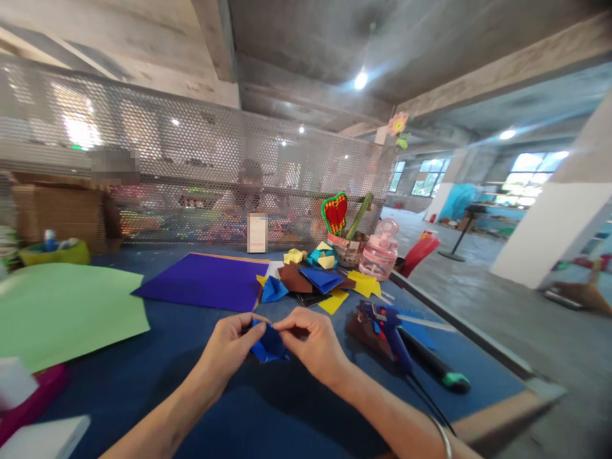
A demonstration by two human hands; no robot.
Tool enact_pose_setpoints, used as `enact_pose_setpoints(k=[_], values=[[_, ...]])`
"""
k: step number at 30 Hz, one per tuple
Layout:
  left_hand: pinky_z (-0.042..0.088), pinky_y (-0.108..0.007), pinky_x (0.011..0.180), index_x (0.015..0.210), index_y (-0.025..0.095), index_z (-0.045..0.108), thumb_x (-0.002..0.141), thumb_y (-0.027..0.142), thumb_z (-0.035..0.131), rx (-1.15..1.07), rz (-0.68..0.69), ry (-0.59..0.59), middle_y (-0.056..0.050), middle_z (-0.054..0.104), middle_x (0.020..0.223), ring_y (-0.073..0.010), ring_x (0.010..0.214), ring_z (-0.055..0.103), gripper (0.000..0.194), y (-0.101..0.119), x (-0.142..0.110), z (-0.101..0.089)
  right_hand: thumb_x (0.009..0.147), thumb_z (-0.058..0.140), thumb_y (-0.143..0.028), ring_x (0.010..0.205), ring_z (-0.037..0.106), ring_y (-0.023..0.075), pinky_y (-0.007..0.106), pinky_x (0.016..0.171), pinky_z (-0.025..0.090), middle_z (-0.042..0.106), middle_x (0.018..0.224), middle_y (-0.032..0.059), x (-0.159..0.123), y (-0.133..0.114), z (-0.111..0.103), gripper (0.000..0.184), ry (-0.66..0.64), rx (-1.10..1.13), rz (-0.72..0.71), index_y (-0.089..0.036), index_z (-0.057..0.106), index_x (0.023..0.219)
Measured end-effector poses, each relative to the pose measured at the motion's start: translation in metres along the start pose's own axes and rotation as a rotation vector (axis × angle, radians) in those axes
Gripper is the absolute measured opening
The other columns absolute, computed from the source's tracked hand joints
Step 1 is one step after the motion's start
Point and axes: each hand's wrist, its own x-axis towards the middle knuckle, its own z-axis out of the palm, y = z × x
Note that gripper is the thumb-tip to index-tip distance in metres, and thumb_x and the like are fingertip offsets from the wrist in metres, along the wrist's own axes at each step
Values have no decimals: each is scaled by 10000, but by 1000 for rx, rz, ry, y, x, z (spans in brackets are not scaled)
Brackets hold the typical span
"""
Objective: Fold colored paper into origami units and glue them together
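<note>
A small blue folded paper piece (268, 345) is held just above the dark blue table, between both hands. My left hand (232, 341) pinches its left upper edge between thumb and fingers. My right hand (310, 338) has thumb and forefinger closed at the piece's upper right edge; whether something tiny sits in that pinch I cannot make out. Beyond the hands lies a heap of cut and folded paper: a blue folded piece (273, 290), a brown piece (295, 278), a larger blue piece (321, 279) and yellow pieces (364, 284).
To the right lie a blue glue gun (389, 322) with its cord and a black-and-green handled tool (437, 363). Purple sheets (205, 280) and a light green sheet (71, 312) spread leftward. A pink bottle (379, 255) stands near the right edge, before a mesh partition (191, 146).
</note>
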Motion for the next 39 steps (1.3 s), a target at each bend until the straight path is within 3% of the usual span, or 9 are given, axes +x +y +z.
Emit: enact_pose_setpoints(k=[6, 9, 15, 20, 23, 27, 29, 39], values=[[454, -237, 483, 773, 120, 661, 612, 407, 666, 11, -15, 25, 2, 611, 586, -111, 492, 541, 329, 0, 2, -2, 819, 514, -86, 727, 604, 126, 232, 675, 459, 637, 794, 25, 0, 0, -3, 243, -158, -158, -186, -203, 706, 911], [458, -232, 470, 784, 115, 665, 624, 383, 654, 28, -25, 23, 9, 605, 582, -104, 483, 539, 313, -1, 3, -4, 827, 483, -70, 740, 602, 130, 234, 687, 459, 628, 811, 30, -1, -2, -5, 268, -219, -217, -212, -201, 691, 933], [408, -202, 444, 793, 118, 670, 614, 385, 675, 64, -45, 18, 6, 618, 603, -100, 492, 544, 322, -1, 1, -4, 812, 482, -46, 770, 602, 139, 239, 708, 462, 635, 829, 40, -2, -2, -4, 270, -243, -295, -225, -191, 683, 920], [421, -241, 500, 715, 118, 662, 633, 409, 655, 134, 40, 21, -13, 608, 584, -117, 520, 516, 302, -9, 5, -6, 828, 466, -73, 795, 615, 149, 250, 730, 471, 654, 857, 54, -4, -7, -3, 259, -241, -310, -243, -192, 677, 920], [376, -244, 520, 714, 135, 669, 687, 377, 599, 318, 134, 65, -12, 605, 599, -117, 531, 485, 254, -12, 6, -8, 826, 479, -105, 778, 616, 147, 253, 733, 472, 654, 855, 52, -5, -10, -3, 217, -198, -229, -180, -176, 646, 945], [328, -252, 540, 766, 179, 670, 765, 339, 525, 604, 262, 173, 26, 536, 548, -122, 519, 450, 216, -8, 3, -5, 853, 541, -251, 671, 608, 124, 221, 629, 463, 658, 757, 17, -6, -6, 0, 131, -144, -81, 88, -172, 627, 911], [332, -252, 554, 764, 192, 658, 785, 328, 502, 659, 293, 193, 31, 527, 547, -129, 533, 464, 208, -5, -1, -3, 836, 580, -303, 667, 605, 122, 214, 617, 454, 668, 747, 11, -6, -2, 3, 150, -152, -60, 155, -175, 649, 874], [393, -258, 639, 803, 212, 639, 811, 337, 490, 653, 341, 137, 10, 641, 699, -151, 655, 556, 195, -12, -2, 0, 752, 593, -149, 590, 535, 94, 189, 565, 389, 611, 640, -21, -4, -6, 4, 51, -76, -144, 115, -166, 636, 731]])
